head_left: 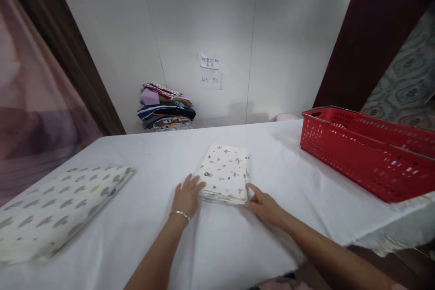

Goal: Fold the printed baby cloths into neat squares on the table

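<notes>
A folded white cloth with small dark prints lies in the middle of a table covered in white fabric. My left hand, a bangle on its wrist, rests against the cloth's near left corner with fingers stretched flat. At the near right corner is my right hand, its fingers tucked at the cloth's edge and its thumb on top.
A red plastic basket stands on the table's right side. A pillow with grey patterned print lies at the near left. A stack of folded clothes sits behind the table against the white wall. A dark door is at the far right.
</notes>
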Demonstrator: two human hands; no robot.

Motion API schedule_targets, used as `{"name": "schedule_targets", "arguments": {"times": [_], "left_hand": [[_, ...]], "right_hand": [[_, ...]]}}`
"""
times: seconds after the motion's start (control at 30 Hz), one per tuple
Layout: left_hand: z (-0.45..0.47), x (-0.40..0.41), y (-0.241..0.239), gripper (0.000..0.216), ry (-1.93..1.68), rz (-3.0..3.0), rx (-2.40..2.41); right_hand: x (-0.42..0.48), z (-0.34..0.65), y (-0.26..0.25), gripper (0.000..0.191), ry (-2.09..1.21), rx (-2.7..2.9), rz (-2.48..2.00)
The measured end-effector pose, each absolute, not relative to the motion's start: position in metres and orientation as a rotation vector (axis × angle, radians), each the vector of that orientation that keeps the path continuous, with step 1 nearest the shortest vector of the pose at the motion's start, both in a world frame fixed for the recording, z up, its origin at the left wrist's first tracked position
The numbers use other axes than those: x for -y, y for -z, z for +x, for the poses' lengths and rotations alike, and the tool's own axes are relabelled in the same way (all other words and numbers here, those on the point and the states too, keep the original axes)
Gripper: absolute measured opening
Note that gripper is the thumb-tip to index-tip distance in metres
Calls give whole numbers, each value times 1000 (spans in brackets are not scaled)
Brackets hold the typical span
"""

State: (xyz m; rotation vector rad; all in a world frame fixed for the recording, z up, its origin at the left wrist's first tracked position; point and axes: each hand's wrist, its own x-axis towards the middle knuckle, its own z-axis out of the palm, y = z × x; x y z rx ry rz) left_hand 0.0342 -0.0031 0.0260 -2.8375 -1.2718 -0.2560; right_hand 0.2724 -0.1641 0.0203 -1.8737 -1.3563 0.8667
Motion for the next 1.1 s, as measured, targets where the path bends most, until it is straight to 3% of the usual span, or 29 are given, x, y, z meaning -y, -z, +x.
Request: {"name": "schedule_targets", "arguments": {"times": [0.17,0.4,0.87,1.1], "left_hand": [[16,-1,-18,65,371,-2693,1311],[55,59,-7,64,533,-2911,723],[94,71,-2,35,701,-2940,698],[74,55,-8,35,679,-2931,711]], "right_hand": [[167,258,-8,57,-981,1289,-1606],[130,328,0,36,-751,1030,-1701],[-7,393,-16,45,-539,1138,-1915],[12,390,-20,37,-506,1286,-2044]]}}
